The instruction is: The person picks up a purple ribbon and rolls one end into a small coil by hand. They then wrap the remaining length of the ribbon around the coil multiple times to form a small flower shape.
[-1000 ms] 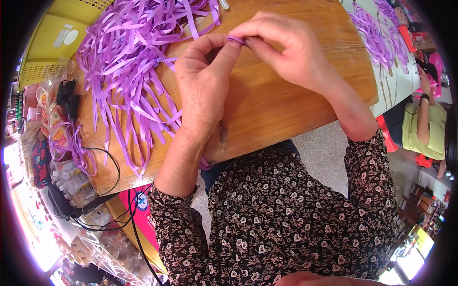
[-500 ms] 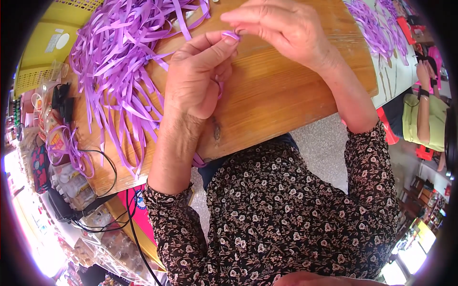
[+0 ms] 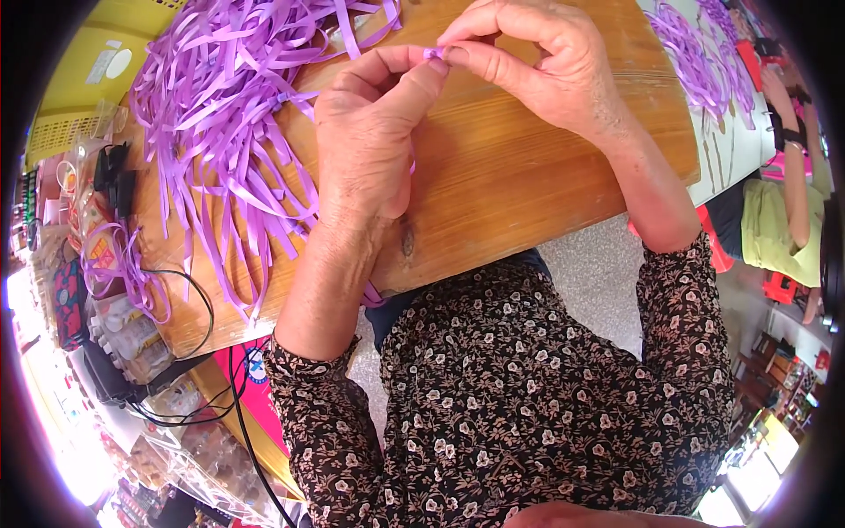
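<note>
Nearest the camera is the person's dark floral top (image 3: 510,387), its sleeves ending at the elbows, with both bare forearms reaching up over the wooden table (image 3: 546,185). Beyond the forearms, the two hands meet near the table's upper part. The left hand (image 3: 365,128) has its thumb and forefinger clamped on a short purple ribbon end (image 3: 432,54), which pokes out just past the fingertips. The right hand (image 3: 559,75) comes in from the other side, thumb and forefinger brought together at that same bit; whether they grip it or only touch it is too small to tell. So the ribbon end lies directly between the two sets of fingertips, to the right of the left hand and to the left of the right one, neither hand clearly nearer. The little that shows seems to run crosswise, from one hand toward the other, though its full long axis is hidden by the fingers. To the left of the left hand spreads a loose heap of purple ribbons (image 3: 233,114), tails trailing toward the table's near edge. Past that stands a yellow basket (image 3: 75,75). Farther off at right, more purple ribbons (image 3: 691,66) hang over a white table (image 3: 744,154), beside a co-worker in a yellow-green top (image 3: 775,224).
</note>
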Motion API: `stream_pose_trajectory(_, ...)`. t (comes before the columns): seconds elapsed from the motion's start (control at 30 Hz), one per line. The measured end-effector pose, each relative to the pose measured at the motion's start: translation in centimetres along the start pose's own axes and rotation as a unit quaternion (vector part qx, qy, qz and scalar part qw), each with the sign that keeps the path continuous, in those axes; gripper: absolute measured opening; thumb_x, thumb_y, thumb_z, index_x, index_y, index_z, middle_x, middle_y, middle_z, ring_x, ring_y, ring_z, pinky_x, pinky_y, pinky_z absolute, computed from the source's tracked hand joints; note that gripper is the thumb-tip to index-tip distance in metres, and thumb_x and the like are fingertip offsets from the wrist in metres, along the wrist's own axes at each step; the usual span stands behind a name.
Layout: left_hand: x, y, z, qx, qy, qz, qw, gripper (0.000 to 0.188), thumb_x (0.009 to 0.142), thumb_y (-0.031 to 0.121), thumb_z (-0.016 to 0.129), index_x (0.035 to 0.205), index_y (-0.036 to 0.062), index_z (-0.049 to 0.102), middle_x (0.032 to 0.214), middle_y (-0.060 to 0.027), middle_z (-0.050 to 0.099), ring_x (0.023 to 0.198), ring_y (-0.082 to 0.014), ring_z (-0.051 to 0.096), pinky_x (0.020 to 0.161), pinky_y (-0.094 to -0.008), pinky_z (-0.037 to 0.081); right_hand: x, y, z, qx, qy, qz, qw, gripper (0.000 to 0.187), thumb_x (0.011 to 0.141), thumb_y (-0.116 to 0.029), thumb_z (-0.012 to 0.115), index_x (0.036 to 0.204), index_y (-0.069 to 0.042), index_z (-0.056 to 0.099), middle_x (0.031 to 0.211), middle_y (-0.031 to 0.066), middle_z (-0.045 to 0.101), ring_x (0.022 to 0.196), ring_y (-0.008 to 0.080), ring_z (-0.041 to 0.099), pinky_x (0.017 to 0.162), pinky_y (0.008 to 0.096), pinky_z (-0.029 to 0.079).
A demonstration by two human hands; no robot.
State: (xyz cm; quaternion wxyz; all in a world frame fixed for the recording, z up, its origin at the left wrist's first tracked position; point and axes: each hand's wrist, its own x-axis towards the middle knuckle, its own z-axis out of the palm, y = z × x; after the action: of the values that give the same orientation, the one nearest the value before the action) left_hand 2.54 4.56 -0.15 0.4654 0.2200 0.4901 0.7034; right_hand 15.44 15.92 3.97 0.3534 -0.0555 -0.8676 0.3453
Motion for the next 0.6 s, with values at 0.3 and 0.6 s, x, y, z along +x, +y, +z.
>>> stream_pose_trajectory(0.3,-0.3,0.5,0.5,0.021,-0.036,0.027,0.999,0.012,0.078,0.003,0.068,0.090,0.0016,0.064,0.078,0.0022,0.061,0.066,-0.0012,0.049,0.056,-0.0136,0.034,-0.8,0.8,0.7,0.119,0.019,0.202,0.972,0.006,0.082,-0.008,0.062,0.084,-0.002,0.064,0.079,0.0027,0.064,0.071,0.0097,0.058,0.064,0.0225,0.045)
stream_pose_trajectory(0.6,-0.1,0.4,0.5,0.003,-0.040,0.051,0.998,0.010,0.082,0.002,0.064,0.092,0.0016,0.062,0.067,0.0039,0.053,0.052,-0.0032,0.038,0.048,-0.0170,0.030,-0.3,0.2,0.1,0.245,-0.020,0.308,0.919,0.011,0.085,-0.011,0.061,0.090,-0.001,0.063,0.083,0.0016,0.063,0.078,0.0072,0.057,0.071,0.0205,0.045)
